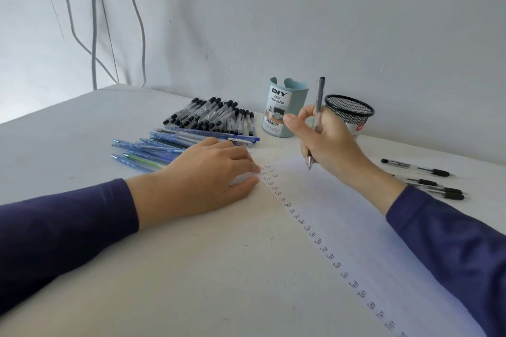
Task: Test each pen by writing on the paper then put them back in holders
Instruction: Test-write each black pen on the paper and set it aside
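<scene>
My right hand (pixel 332 142) grips a clear pen with a black end (pixel 319 101), its tip just above the top of the white paper (pixel 356 221). A column of "Test" words runs down the paper's left edge. My left hand (pixel 208 172) lies flat with its fingertips pressing the paper's top left corner. Behind the hands stand two holders: a teal desk organizer (pixel 284 109) and a black mesh cup (pixel 350 112). A heap of black-capped pens (pixel 216 115) and a spread of blue pens (pixel 153 148) lie to the left of the holders.
Several black-capped pens (pixel 427 180) lie on the table to the right of the paper. The white table (pixel 82 145) meets a white wall just behind the holders. Cables (pixel 94 22) hang down the wall at the far left.
</scene>
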{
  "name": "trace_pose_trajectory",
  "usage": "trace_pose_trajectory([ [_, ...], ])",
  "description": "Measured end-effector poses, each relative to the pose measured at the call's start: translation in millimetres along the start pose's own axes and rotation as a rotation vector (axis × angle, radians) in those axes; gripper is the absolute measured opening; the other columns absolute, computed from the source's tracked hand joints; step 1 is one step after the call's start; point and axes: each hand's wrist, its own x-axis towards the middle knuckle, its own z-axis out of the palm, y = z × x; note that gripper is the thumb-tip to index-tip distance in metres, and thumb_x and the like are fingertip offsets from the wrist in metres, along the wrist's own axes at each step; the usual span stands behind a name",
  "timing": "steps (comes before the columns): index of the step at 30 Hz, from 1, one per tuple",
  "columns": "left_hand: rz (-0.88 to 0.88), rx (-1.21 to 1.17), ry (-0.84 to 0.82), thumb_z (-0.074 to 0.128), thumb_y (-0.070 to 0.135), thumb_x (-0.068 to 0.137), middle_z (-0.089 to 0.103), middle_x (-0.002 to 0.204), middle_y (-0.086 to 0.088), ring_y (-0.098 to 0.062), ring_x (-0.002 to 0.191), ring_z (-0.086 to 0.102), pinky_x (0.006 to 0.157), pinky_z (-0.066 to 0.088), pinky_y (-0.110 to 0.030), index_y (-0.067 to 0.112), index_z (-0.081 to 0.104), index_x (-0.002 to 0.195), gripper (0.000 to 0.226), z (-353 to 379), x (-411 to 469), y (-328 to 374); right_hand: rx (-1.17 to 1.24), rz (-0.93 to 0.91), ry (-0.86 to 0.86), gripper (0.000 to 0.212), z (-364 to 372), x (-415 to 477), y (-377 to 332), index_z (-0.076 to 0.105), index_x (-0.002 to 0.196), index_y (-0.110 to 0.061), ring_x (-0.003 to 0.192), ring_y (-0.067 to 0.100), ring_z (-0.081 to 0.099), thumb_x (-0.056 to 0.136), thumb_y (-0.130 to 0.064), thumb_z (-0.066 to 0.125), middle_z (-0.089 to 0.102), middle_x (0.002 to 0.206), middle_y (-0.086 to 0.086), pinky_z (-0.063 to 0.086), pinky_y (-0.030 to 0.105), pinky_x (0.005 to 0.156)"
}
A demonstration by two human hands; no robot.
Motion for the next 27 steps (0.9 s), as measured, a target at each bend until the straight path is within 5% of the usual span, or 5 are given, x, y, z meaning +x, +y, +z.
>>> trace_pose_trajectory([
  [5, -0.001, 0.039, 0.052, 0.029, 0.051, 0.097, 0.068, 0.109, 0.018, -0.011, 0.098, 0.061, 0.099, 0.035, -0.032, 0.034, 0.070, 0.113, 0.047, 2.9, -0.2, -0.7, -0.293, 0.085, -0.080, 0.036, -24.3, -3.9, -5.4, 0.038, 0.119, -0.023, 0.043, 0.011, 0.054, 0.098, -0.052, 0.043, 0.057, 0.044, -0.002, 0.045, 0.028, 0.055],
  [8, 0.000, 0.053, 0.099, 0.035, 0.049, 0.096, 0.069, 0.104, 0.018, -0.011, 0.094, 0.063, 0.100, 0.030, -0.032, 0.033, 0.072, 0.108, 0.042, 5.3, 0.6, -0.6, -0.413, 0.015, -0.097, 0.023, -36.4, -18.7, -4.9, 0.044, 0.105, -0.029, 0.047, 0.014, 0.055, 0.103, -0.048, 0.031, 0.061, 0.050, -0.003, 0.050, 0.034, 0.059],
  [15, -0.002, 0.041, 0.097, 0.034, 0.048, 0.096, 0.069, 0.104, 0.017, -0.011, 0.092, 0.064, 0.102, 0.028, -0.031, 0.034, 0.071, 0.107, 0.041, 6.4, 0.3, 0.4, -0.582, -0.130, -0.081, 0.027, -57.0, -37.5, 22.1, 0.060, 0.087, -0.014, 0.059, 0.012, 0.048, 0.100, -0.035, 0.049, 0.056, 0.068, 0.002, 0.042, 0.032, 0.059],
  [19, -0.007, 0.023, 0.083, 0.032, 0.050, 0.097, 0.067, 0.105, 0.019, -0.007, 0.095, 0.064, 0.105, 0.025, -0.032, 0.036, 0.070, 0.108, 0.043, 5.7, 1.2, 1.0, -0.624, -0.129, -0.173, 0.036, -57.4, -42.3, 23.5, 0.048, 0.135, -0.036, 0.074, 0.002, 0.047, 0.099, -0.042, 0.047, 0.051, 0.080, -0.008, 0.037, 0.025, 0.068],
  [27, 0.006, -0.007, 0.102, 0.022, 0.057, 0.099, 0.065, 0.106, 0.023, -0.002, 0.098, 0.062, 0.106, 0.023, -0.032, 0.038, 0.069, 0.110, 0.052, 5.4, 1.7, 0.3, -0.538, -0.233, -0.204, 0.018, -46.3, -40.5, 35.3, 0.067, 0.112, -0.025, 0.090, 0.002, 0.050, 0.097, -0.025, 0.057, 0.053, 0.102, -0.009, 0.045, 0.026, 0.084],
])
